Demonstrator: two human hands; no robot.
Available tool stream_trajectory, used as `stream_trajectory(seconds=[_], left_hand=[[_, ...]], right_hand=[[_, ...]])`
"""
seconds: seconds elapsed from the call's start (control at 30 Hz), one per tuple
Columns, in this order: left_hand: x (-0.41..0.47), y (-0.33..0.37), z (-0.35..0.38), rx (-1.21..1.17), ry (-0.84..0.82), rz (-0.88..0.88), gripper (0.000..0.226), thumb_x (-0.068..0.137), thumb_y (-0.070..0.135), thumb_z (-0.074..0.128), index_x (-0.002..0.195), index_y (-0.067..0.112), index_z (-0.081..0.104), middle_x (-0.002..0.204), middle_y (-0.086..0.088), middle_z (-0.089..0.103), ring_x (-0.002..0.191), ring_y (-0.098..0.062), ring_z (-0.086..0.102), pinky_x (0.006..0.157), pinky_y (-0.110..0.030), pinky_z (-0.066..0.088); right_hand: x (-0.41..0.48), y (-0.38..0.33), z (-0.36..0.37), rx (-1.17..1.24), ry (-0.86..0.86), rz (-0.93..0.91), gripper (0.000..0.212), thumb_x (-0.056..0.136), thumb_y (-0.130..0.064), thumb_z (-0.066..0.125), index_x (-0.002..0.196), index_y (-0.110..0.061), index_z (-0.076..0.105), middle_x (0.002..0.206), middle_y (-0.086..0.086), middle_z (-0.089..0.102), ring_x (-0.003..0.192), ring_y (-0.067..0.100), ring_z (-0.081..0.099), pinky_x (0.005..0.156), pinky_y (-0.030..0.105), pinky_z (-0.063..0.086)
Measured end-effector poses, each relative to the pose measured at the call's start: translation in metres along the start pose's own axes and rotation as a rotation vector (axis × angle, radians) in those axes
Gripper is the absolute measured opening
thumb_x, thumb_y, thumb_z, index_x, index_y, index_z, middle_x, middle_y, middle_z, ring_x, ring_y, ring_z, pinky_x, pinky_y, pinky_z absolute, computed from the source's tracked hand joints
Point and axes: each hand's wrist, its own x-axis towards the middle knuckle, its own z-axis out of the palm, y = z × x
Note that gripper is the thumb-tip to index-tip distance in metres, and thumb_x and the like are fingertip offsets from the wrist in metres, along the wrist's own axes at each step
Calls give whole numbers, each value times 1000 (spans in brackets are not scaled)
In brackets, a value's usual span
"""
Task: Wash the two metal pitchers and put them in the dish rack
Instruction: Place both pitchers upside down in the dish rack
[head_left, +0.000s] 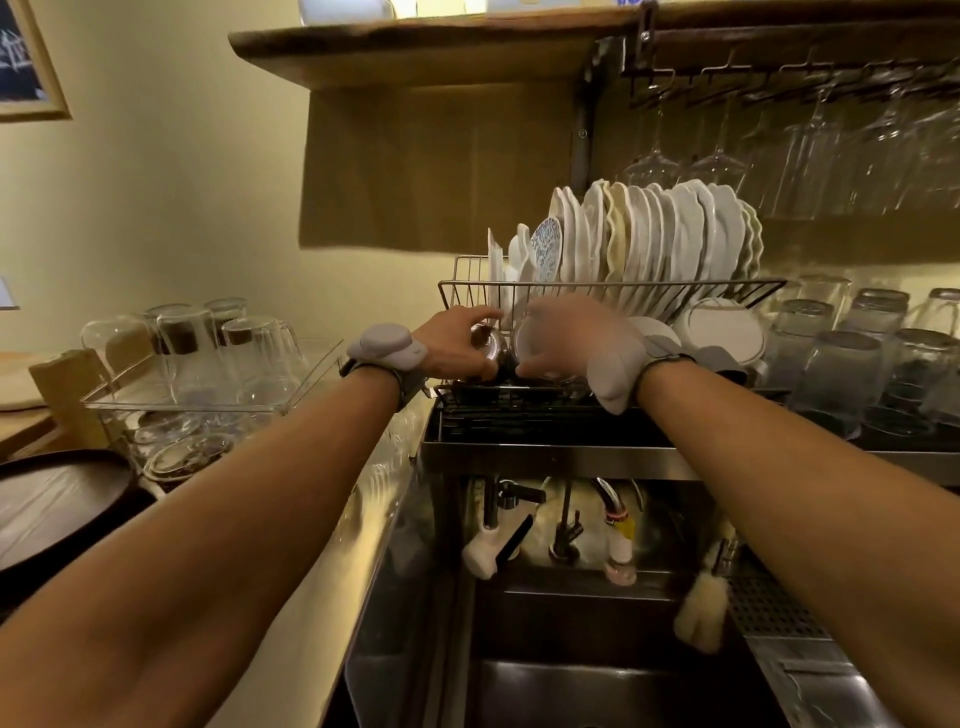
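At the lower left front of the dish rack (769, 285), the left hand (449, 343) curled fingers and thumb round a metal pitcher (491, 347). Just right of it the blurred right hand (576, 338) wrapped what seemed the second pitcher (537, 358). Both were probably best set mouth-down, side by side under the rack's plates (649, 244), and released only once steady.
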Motion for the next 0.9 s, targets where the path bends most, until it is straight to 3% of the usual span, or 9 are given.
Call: stream_trajectory(seconds=[0.1,0.37,0.53,0.67,0.8,0.9], left_hand=[[3,-5,4,33,64,-91,82,68,37,80,138,15,42,133,-7,56,114,-23,56,88,-26,44],[2,-7,13,8,143,-130,79,62,51,80,127,15,51,124,-5,61,106,-22,59,90,-35,52],[-1,-7,11,34,77,-116,93,68,54,76,141,14,37,140,-7,51,122,-26,53,101,-37,46],[-5,-8,13,3,118,-126,98,74,54,71,150,18,21,149,-6,42,131,-28,46,106,-36,40],[-9,-5,14,30,76,-113,89,78,52,68,147,14,26,144,-9,47,126,-28,50,104,-36,43],[-17,0,14,63,137,-95,80,79,51,67,143,15,34,142,-11,45,125,-29,48,104,-39,42]], right_hand=[[3,-1,5,-28,19,21,89,60,-56,79,134,-21,45,122,5,57,110,22,53,91,35,47],[0,1,4,-26,26,35,79,67,-46,78,135,-19,46,126,4,59,114,22,53,90,32,43],[-4,-3,3,-53,20,38,82,69,-46,78,137,-18,43,129,6,58,116,24,53,95,34,43],[-8,-4,7,-54,35,39,83,67,-52,76,136,-19,43,123,9,58,110,26,55,93,37,46],[-15,-5,6,-51,30,78,82,71,-54,72,139,-22,38,131,13,48,119,30,49,96,38,42],[-26,-6,2,-55,65,61,79,75,-51,70,140,-20,39,136,13,44,124,31,46,101,39,41]])
